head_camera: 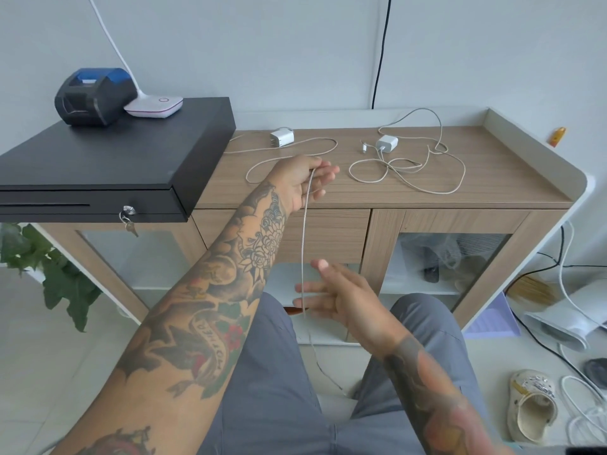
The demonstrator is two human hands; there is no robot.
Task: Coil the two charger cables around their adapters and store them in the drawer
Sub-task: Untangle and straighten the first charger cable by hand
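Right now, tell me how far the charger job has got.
Nothing is coiled or stored yet. Both adapters, the left adapter and the right adapter, lie on the cabinet top with loose cables. In hand: the left hand holds the left cable hanging down past the open right hand. Left: coil both, then use the closed drawer.

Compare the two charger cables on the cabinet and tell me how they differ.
The left cable is drawn off the cabinet edge, held by the left hand and hanging down; the right cable lies wholly on top, untouched. The left cable runs nearly straight; the right cable sprawls in tangled loops. Both are pale, each with a white adapter.
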